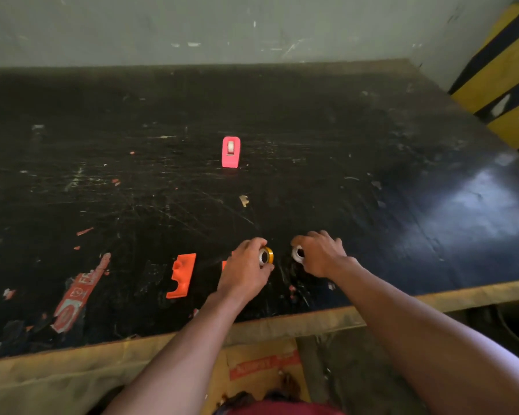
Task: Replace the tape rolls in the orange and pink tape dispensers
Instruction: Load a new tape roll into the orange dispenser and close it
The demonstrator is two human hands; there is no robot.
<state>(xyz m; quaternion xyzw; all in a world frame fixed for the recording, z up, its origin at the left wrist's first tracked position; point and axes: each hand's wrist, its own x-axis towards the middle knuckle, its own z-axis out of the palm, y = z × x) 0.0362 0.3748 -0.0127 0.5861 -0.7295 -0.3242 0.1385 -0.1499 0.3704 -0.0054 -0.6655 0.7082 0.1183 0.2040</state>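
Observation:
The pink tape dispenser (231, 152) stands upright in the middle of the black table, far from both hands, with a pale roll in its top. An orange dispenser half (181, 276) lies flat near the front edge. A sliver of a second orange piece (223, 265) peeks out behind my left hand. My left hand (244, 269) grips a yellow tape roll (266, 256) held on edge just above the table. To the right of it, my right hand (319, 253) holds a white tape roll (297, 254), partly hidden by the fingers.
The black table (312, 175) is scratched, with torn red label scraps (78, 292) at the front left. A grey wall runs behind it. A yellow-and-black striped post (509, 76) stands at the right. A cardboard box (261, 366) sits below the table's front edge.

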